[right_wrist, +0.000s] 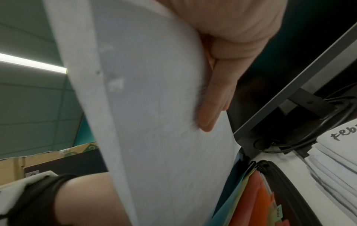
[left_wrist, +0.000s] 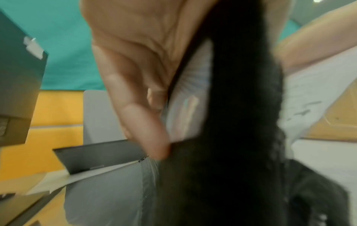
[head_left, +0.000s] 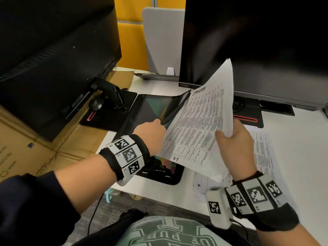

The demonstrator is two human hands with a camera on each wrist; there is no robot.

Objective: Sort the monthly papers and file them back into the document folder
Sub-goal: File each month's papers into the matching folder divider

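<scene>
A black document folder (head_left: 142,107) lies open on the white desk, its coloured dividers (right_wrist: 249,198) showing. My left hand (head_left: 152,130) grips a dark inner flap (head_left: 174,107) of the folder, thumb (left_wrist: 146,126) pressed against it, lifting it. My right hand (head_left: 230,137) holds a printed sheet headed "JANUARY" (head_left: 200,125) by its lower right edge, tilted over the folder. Its fingers (right_wrist: 214,97) lie along the sheet's blank back (right_wrist: 154,107).
More printed papers (head_left: 262,153) lie on the desk under my right hand, the top one reading "Feb" (right_wrist: 343,134). Two black monitors (head_left: 248,41) (head_left: 53,50) stand behind, with stands and cables (right_wrist: 309,134). Cardboard boxes (head_left: 26,148) sit left of the desk.
</scene>
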